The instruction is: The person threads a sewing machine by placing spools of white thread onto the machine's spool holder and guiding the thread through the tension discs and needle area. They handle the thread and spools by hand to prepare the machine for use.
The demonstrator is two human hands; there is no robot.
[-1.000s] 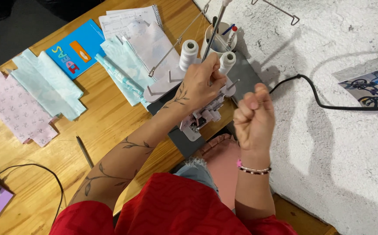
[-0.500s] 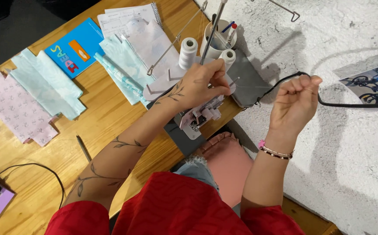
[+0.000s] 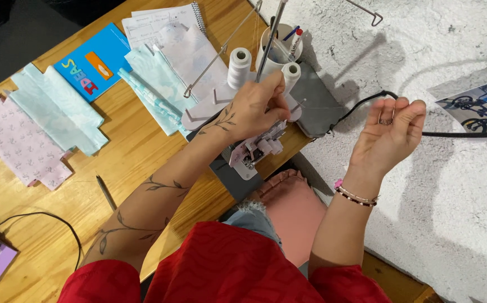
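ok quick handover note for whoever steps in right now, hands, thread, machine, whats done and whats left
Left hand: on top of the sewing machine, fingertips pinched by the thread cones, apparently on a thread.
Right hand: raised off to the side over the white wall, fingers curled, seemingly pulling a fine thread taut from the machine. The thread is barely visible.
Things: machine at the edge of the wooden table; cut fabric pieces lie to the left, untouched; black cable runs behind the right hand.
Done: cones are on their pins.
Left: probably routing the thread through the machine; no fabric under the foot.
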